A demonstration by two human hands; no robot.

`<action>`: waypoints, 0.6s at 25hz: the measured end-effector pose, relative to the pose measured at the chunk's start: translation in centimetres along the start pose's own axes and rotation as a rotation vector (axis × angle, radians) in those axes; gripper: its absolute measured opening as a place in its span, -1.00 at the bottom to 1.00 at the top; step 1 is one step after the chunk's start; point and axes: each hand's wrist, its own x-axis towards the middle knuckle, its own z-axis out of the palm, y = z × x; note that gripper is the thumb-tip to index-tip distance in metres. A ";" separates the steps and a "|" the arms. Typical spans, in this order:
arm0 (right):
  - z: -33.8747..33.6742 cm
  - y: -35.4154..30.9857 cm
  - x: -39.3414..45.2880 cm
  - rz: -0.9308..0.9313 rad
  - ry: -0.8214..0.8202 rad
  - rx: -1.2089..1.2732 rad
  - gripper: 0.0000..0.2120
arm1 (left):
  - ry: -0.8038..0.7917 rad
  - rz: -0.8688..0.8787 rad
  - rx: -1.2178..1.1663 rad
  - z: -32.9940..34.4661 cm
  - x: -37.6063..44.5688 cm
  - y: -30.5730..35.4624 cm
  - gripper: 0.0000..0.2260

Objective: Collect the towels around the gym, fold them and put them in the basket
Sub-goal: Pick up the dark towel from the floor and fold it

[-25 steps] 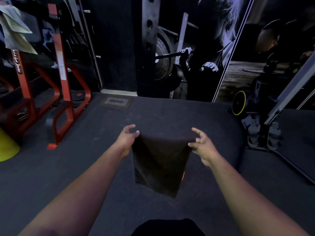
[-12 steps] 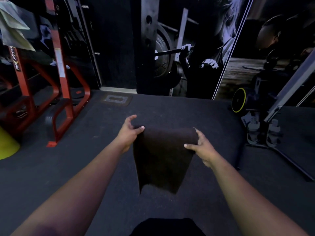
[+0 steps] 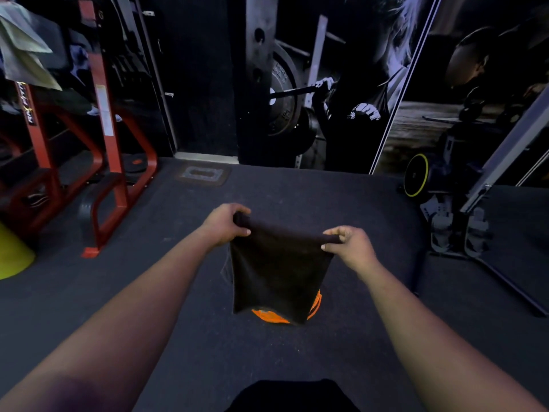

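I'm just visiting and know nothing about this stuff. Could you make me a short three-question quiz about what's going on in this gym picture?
1. True or false: both hands hold the dark towel by its top edge.
2. Multiple choice: what colour shows under the towel's lower edge? A) blue B) orange C) white
3. Fill in: the red rack stands on the person's ____ side.

Key
1. True. The left hand and the right hand each grip one top corner, fingers curled, and the towel hangs between them above the floor.
2. B. An orange object peeks out; what it is cannot be told.
3. Left.
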 end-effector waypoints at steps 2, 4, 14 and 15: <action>-0.2 -0.6 -0.2 -0.046 0.051 -0.276 -0.79 | -0.004 0.030 0.266 0.1 0.1 0.5 -0.69; -0.4 -1.4 -0.7 -0.072 0.088 -0.425 -0.83 | 0.005 0.010 0.441 0.1 -0.2 1.0 -0.79; -1.9 -3.4 -2.3 -0.142 -0.098 0.523 -0.69 | 0.043 0.084 -0.911 -0.5 -0.2 2.9 -0.88; -1.5 -3.3 -2.6 -0.104 -0.124 0.457 -0.69 | 0.091 0.098 -1.018 -0.6 0.0 3.5 -0.86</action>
